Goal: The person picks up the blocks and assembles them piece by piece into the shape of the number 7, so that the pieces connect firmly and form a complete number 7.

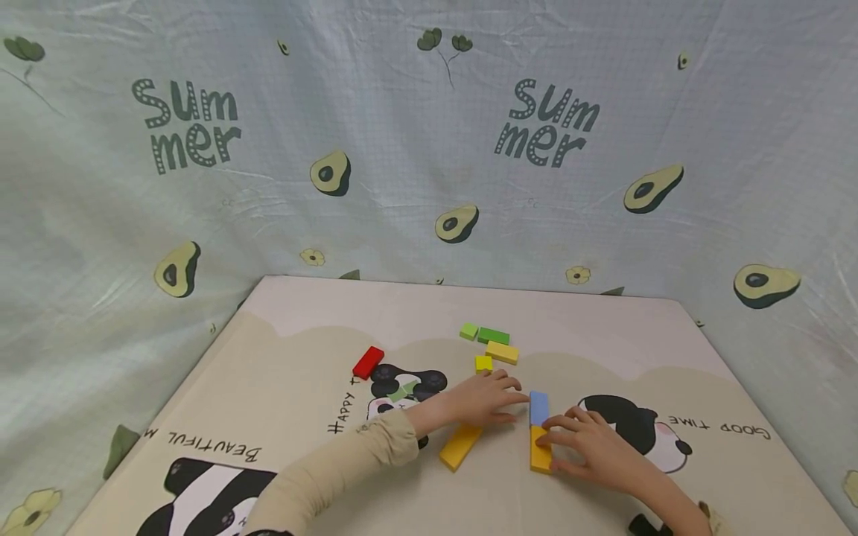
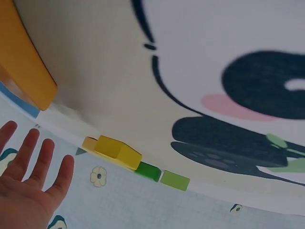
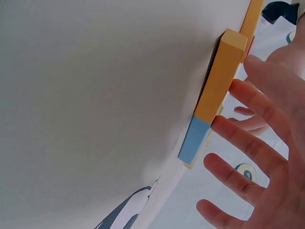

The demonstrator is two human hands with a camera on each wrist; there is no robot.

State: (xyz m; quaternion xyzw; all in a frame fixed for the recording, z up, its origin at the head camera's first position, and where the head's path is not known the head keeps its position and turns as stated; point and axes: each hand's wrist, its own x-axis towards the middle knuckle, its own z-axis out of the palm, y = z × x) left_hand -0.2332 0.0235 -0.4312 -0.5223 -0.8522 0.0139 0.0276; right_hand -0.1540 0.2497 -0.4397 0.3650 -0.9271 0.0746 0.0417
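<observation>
My right hand (image 1: 593,447) is at an orange block (image 1: 541,458), with spread fingertips right at its side and top. A blue block (image 1: 539,408) lies end to end with it, forming one straight line; the right wrist view shows both the orange block (image 3: 221,78) and the blue block (image 3: 194,139). To the left, my left hand (image 1: 485,398) hovers with fingers stretched toward the blue block, holding nothing. Another orange block (image 1: 461,447) lies slanted just below that hand. In the left wrist view the left hand (image 2: 33,186) has its fingers spread.
Beyond the left hand lie a small yellow block (image 1: 483,364), a longer yellow block (image 1: 502,352), a green block (image 1: 493,336) and a light green block (image 1: 468,330). A red block (image 1: 368,362) sits farther left. The panda-print tabletop (image 1: 302,402) meets a hanging avocado-print sheet (image 1: 389,246).
</observation>
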